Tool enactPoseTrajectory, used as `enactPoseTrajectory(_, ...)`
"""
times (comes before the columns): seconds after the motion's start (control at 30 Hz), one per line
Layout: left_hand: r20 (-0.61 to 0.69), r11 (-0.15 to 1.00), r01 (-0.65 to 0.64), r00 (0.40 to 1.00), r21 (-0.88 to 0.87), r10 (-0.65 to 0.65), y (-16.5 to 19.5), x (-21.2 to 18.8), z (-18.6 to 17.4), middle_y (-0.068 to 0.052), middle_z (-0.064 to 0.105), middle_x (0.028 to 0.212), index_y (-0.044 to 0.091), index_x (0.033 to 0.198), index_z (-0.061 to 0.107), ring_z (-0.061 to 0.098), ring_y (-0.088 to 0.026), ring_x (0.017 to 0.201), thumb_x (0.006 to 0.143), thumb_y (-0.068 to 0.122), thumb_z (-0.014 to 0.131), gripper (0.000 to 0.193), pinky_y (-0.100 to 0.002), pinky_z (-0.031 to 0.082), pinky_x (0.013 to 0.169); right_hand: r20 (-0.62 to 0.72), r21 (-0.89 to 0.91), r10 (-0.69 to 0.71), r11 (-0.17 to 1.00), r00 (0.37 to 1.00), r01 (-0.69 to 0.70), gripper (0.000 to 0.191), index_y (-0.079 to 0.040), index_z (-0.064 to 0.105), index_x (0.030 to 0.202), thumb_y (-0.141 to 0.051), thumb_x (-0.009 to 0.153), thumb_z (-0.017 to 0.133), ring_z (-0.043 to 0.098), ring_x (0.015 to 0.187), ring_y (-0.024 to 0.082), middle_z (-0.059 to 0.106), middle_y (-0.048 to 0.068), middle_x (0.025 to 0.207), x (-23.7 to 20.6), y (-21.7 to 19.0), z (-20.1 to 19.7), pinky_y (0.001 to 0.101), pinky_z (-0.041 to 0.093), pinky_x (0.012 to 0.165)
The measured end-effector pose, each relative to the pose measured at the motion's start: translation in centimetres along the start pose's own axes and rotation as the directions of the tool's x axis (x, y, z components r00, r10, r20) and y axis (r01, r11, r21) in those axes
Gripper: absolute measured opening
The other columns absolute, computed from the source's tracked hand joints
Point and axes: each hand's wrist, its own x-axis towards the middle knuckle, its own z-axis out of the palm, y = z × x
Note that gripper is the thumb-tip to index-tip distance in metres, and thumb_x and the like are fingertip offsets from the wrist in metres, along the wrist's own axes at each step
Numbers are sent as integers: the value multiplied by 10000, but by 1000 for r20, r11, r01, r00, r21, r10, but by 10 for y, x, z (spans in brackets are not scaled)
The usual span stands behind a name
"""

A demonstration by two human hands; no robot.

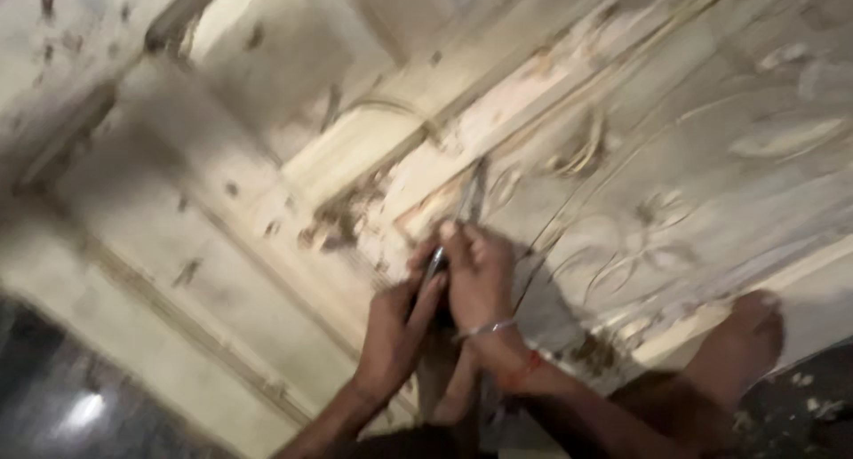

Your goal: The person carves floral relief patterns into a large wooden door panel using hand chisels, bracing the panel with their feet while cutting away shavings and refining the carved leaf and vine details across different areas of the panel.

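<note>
A pale carved wooden panel (622, 139) lies flat below me, cut with curved floral lines. Both my hands grip one thin metal carving tool (469, 197), its tip resting on the panel. My left hand (400, 330) wraps the tool's dark handle from below. My right hand (480, 281) closes over the upper shaft; a thin bangle and a red thread circle its wrist. The picture is blurred.
Wood chips and dark flecks (342, 215) are scattered over the panel near the tool. A bare foot (742, 339) rests on the panel's lower right edge. Dark floor (62, 397) shows at the lower left.
</note>
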Motion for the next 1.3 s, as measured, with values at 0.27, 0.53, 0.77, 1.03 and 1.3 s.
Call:
enactPoseTrajectory(0.27,68,1000,-30,997,1,30,3,8,-2,-177,673,723,15,1293,629,584,-91,673,1043,269,577,360,-318,524,627,0,-156,-108,982,994,107,385,34,661,894,-274,1082,526,678,646,162,706,94,734,2,-7,-1,304,568,610)
enactPoseTrajectory(0.53,-8,992,-44,999,-116,43,-4,-1,1,-133,720,730,-58,1003,719,599,-96,688,1015,248,590,333,-334,525,615,16,-150,-46,987,999,48,348,2,673,885,-274,1043,532,674,643,149,697,53,713,-3,0,-3,297,569,609)
enactPoseTrajectory(0.77,-16,987,-11,1000,-158,9,-11,-5,8,-63,706,702,-45,951,715,573,-69,658,1013,250,589,327,-302,504,572,46,-169,-48,984,998,55,344,4,663,871,-266,1038,528,666,599,148,681,63,682,-3,-10,-5,291,537,545)
enactPoseTrajectory(1.03,20,964,120,993,-238,-118,-12,-8,12,3,617,675,-45,891,704,484,-50,613,1015,262,587,352,-264,423,507,65,-104,-29,994,997,36,350,26,653,915,-268,1056,526,651,611,142,686,74,720,-4,-5,-4,262,516,545)
enactPoseTrajectory(1.3,48,963,176,984,-204,-170,-7,0,5,-15,636,626,-45,877,731,526,-75,564,1006,259,585,361,-279,430,487,40,-50,38,998,998,-36,316,5,651,910,-266,1026,539,662,612,156,677,81,717,-2,-8,-1,304,567,573)
